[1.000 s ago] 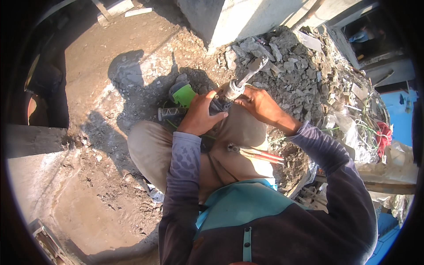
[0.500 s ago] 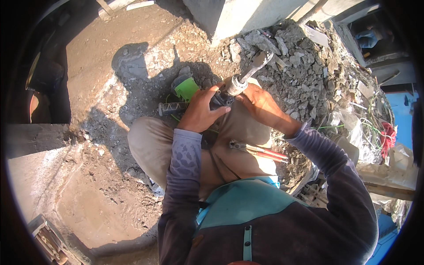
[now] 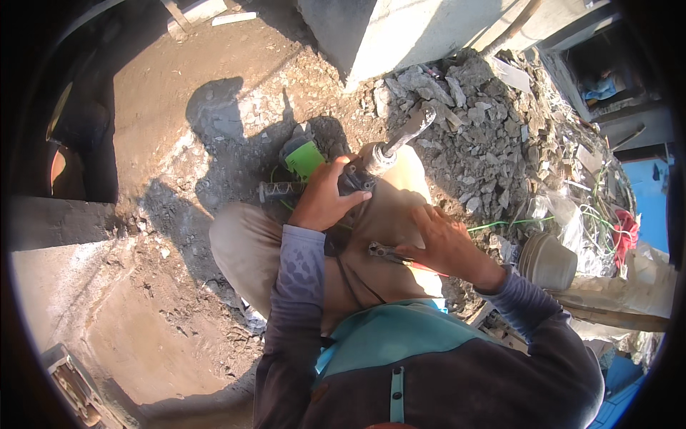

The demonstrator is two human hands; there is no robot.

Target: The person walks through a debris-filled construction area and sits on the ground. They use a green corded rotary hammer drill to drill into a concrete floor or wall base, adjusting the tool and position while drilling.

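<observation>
Ground (image 3: 164,307): brown and dusty, filling the left half of the frame, crossed by the person's shadow (image 3: 221,171).
Rubble (image 3: 471,136): grey broken chunks, heaped across the upper right.
Pillar (image 3: 400,36): pale, sunlit on one face, at the top, right of centre.
Shirt (image 3: 464,365): dark with a teal panel, lower centre to lower right.
Trousers (image 3: 386,286): tan, legs bent, mid-frame.
Tool (image 3: 355,179): just above frame centre, dark at the front, with a green panel (image 3: 306,159) left of the left hand (image 3: 321,200); its bit (image 3: 411,132), caked grey, slants toward the upper right.
Tubs (image 3: 549,261): pale, nested, right of centre.
Left hand: fingers closed around the tool, thumb laid along its near side.
Right hand (image 3: 450,247): right of frame centre, off the tool, fingers half curled over the pliers (image 3: 381,249); cannot tell whether they grip.
Pliers: on the trousers, red handles partly covered by the right hand.
Cloth (image 3: 624,232): red, far right.
Cord (image 3: 504,223): thin, green, between right hand and cloth.
</observation>
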